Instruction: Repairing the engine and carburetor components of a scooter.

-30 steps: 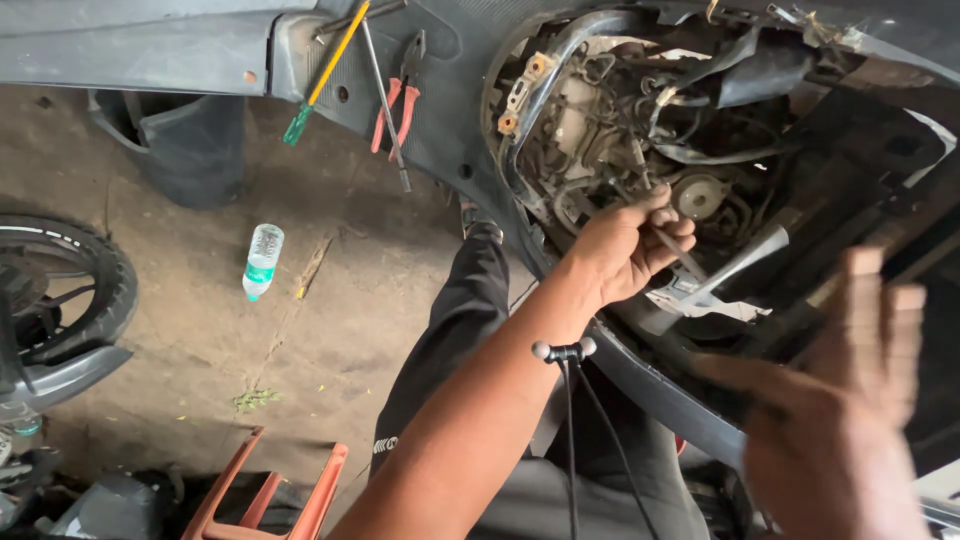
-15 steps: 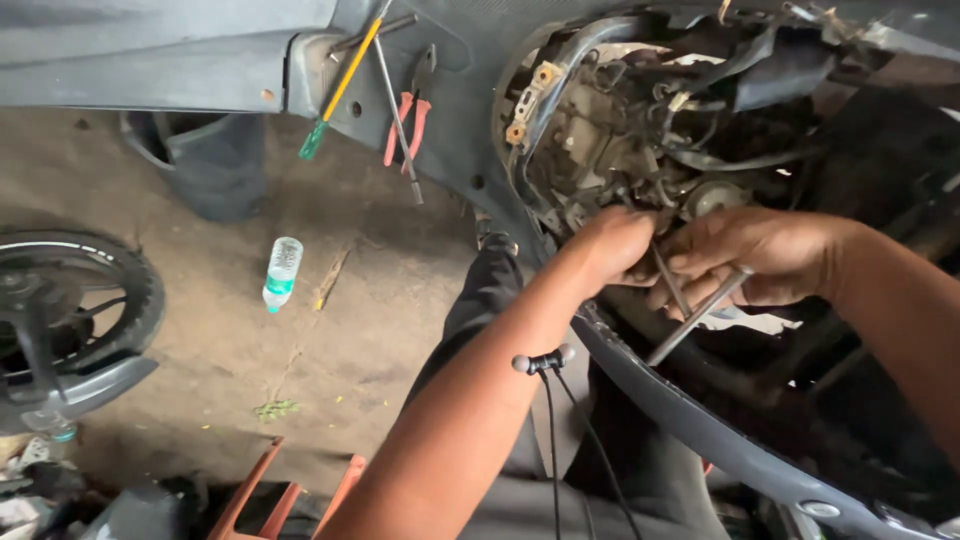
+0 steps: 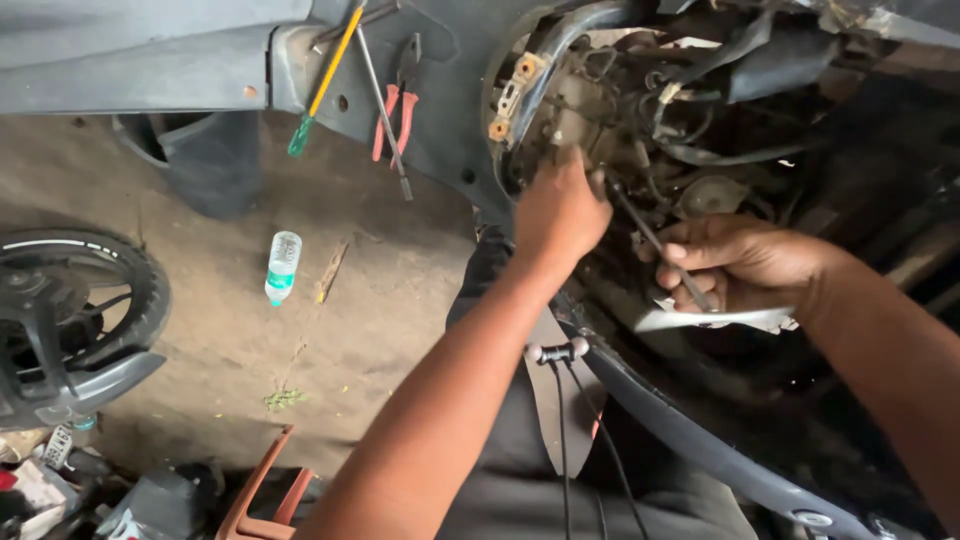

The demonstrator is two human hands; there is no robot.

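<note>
While you lean over the opened scooter front, this is how things lie.

Tool: a thin dark metal rod (image 3: 660,245), slanting up-left from your right hand into the wiring.
Right hand (image 3: 745,262): fingers curled around the rod's lower end, thumb lying along the top; it rests just above a pale sheet-like scrap (image 3: 715,319).
Left hand (image 3: 558,212): pushed into the cavity beside the rod's tip; its fingers are hidden behind the knuckles, so whether they pinch anything cannot be told.
Handling: the rod looks stiff, light and narrow, likely greasy, so it may twist in a loose grip; hold it low on the shaft, where you have it.
Cavity (image 3: 690,130): tangled black cables, a round grey part and orange connectors at the left rim.
Panel above: a yellow-shafted screwdriver (image 3: 322,85), a plain metal rod and red-handled pliers (image 3: 392,115) lie on the grey bodywork.
Floor: a plastic bottle (image 3: 283,266) lies well apart, with a wheel (image 3: 70,315) at the far left.
</note>
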